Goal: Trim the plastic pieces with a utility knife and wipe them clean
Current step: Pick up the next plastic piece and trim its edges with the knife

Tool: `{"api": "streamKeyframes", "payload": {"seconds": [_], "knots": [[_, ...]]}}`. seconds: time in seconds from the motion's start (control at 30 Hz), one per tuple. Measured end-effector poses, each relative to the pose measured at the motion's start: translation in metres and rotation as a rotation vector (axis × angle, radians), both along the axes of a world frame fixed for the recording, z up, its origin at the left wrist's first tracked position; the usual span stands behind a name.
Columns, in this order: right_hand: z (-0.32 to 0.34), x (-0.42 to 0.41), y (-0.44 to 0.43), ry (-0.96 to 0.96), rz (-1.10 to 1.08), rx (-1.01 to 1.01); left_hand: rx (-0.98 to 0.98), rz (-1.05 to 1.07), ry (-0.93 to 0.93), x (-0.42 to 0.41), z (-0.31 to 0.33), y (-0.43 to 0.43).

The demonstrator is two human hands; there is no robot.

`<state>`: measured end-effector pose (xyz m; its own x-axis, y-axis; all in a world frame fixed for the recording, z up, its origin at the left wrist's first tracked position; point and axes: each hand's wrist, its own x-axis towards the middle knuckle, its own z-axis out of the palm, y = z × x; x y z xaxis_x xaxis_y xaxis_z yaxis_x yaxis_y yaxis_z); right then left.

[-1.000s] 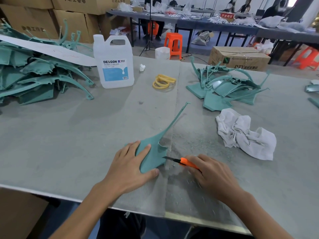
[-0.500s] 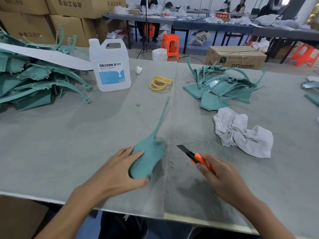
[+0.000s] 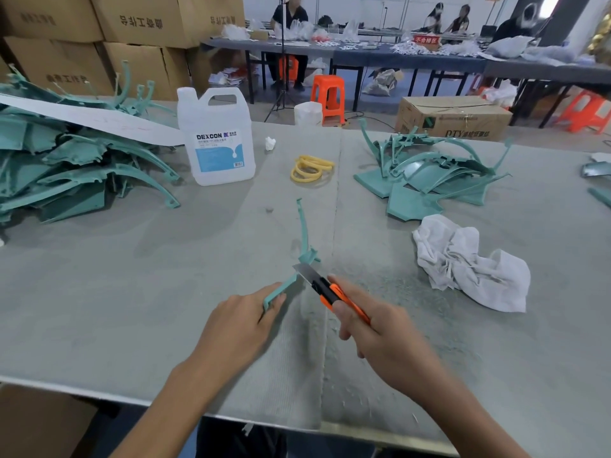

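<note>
A teal plastic piece (image 3: pixel 303 236) stands on edge near the table's front middle, its thin arm pointing away from me. My left hand (image 3: pixel 243 322) grips its near edge. My right hand (image 3: pixel 373 328) holds an orange utility knife (image 3: pixel 334 292), and the blade tip touches the piece's edge just beyond my left fingers. A crumpled white cloth (image 3: pixel 469 262) lies to the right of the knife.
A large heap of teal pieces (image 3: pixel 66 173) lies at the left, a smaller pile (image 3: pixel 426 180) at the back right. A DEXCON jug (image 3: pixel 216 137) and yellow rubber bands (image 3: pixel 310 170) stand behind. Plastic shavings litter the grey table (image 3: pixel 132 276). People sit at far tables.
My left hand has turned the teal piece from lying flat up onto its edge. The knife, lifted off half a second ago, has come back against the piece.
</note>
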<state>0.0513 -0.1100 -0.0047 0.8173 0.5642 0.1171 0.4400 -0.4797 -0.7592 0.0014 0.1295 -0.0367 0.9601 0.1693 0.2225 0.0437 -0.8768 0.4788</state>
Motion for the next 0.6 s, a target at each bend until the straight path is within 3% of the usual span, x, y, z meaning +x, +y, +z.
{"api": "streamKeyframes", "payload": {"seconds": [0.27, 0.4, 0.6], "knots": [[-0.006, 0.006, 0.009, -0.049, 0.006, -0.023, -0.008, 0.004, 0.016, 0.002, 0.0, 0.002], [-0.009, 0.025, 0.015, -0.126, -0.143, -0.087, 0.036, -0.063, -0.07, -0.001, 0.002, -0.004], [0.006, 0.041, 0.011, -0.169, -0.268, -0.177, -0.034, -0.006, -0.026, 0.0, 0.001, 0.0]]}}
